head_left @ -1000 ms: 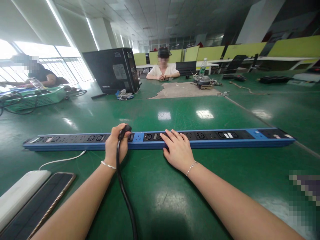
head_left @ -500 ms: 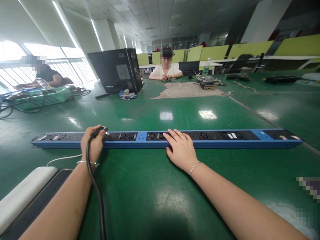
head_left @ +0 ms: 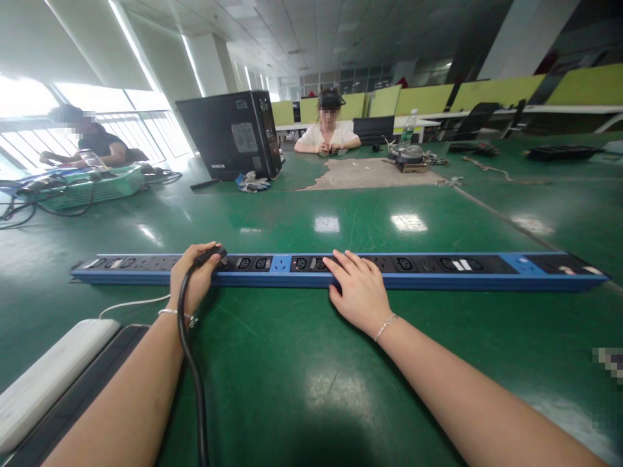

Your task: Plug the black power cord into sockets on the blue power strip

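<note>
A long blue power strip with black socket panels lies crosswise on the green table. My left hand is closed on a black plug, held over the sockets left of the strip's middle; its thick black cable hangs down toward me. Whether the plug's pins touch a socket is hidden. My right hand rests with fingers spread on the strip, right of the small blue socket panel, and holds nothing.
White and black bars lie at the lower left. A green basket with cables stands at the far left. Behind are a black computer case, gloves, a bottle and a seated person; another person sits farther left.
The whole view has shifted slightly, so most things appear a little farther right. My left hand with the plug has moved slightly right along the strip. My right hand keeps its place on it.
</note>
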`<state>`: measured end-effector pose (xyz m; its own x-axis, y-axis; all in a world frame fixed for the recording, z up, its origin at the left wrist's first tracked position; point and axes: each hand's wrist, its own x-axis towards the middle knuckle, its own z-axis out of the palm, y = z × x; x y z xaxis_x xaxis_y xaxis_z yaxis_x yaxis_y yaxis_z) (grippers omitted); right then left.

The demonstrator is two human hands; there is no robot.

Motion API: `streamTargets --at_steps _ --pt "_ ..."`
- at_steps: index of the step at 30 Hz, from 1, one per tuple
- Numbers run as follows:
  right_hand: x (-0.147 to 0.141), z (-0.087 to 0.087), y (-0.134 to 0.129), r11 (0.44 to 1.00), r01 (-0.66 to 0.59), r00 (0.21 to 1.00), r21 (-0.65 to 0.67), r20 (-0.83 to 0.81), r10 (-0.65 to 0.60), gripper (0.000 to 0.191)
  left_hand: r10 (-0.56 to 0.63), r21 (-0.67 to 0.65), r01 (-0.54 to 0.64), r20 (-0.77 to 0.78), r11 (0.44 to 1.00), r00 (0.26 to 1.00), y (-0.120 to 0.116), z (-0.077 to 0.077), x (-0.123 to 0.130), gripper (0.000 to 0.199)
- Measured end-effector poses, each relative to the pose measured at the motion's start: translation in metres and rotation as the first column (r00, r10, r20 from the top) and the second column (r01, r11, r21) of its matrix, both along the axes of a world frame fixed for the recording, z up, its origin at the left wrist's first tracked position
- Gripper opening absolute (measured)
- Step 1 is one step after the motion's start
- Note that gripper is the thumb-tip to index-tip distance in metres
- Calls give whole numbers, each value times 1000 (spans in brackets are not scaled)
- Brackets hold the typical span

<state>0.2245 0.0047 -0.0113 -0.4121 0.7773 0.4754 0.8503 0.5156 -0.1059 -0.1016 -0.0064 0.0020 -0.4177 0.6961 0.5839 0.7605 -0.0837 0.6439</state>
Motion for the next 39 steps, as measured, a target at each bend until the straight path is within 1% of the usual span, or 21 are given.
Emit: streamTargets --at_steps 6,10,15,19,26,29,31,34,39 --pt "0 1 0 1000 0 1000 -3 -1 0 47 -8 -83 1 -79 997 997 -5 1 1 27" --pt "0 1 -1 1000 1 1000 -5 1 -1 47 -5 -74 -4 -114 997 993 -8 0 3 27" --pt "1 1 -1 1000 4 1000 -3 6 -4 47 26 -56 -33 -126 998 992 -8 -4 5 25" --pt "0 1 -1 1000 7 1000 -4 7 -7 47 36 -78 -48 -150 996 988 -11 -6 7 28" --pt "0 0 -1 1000 10 1000 4 1 -10 46 16 -181 -57 -222 982 975 -16 0 8 33" --pt "0 0 0 1000 10 1000 8 4 -10 46 15 -265 -81 -242 961 970 -14 5 5 34" --pt "0 0 0 1000 11 1000 7 7 -11 46 19 -298 -92 -241 950 970 -12 7 3 35" --pt "0 1 -1 1000 12 1000 3 9 -12 46 10 -280 -80 -245 957 970 -12 6 2 35" --pt "0 1 -1 1000 11 1000 2 14 -11 47 -21 -191 -37 -294 981 956 -16 -7 1 38"
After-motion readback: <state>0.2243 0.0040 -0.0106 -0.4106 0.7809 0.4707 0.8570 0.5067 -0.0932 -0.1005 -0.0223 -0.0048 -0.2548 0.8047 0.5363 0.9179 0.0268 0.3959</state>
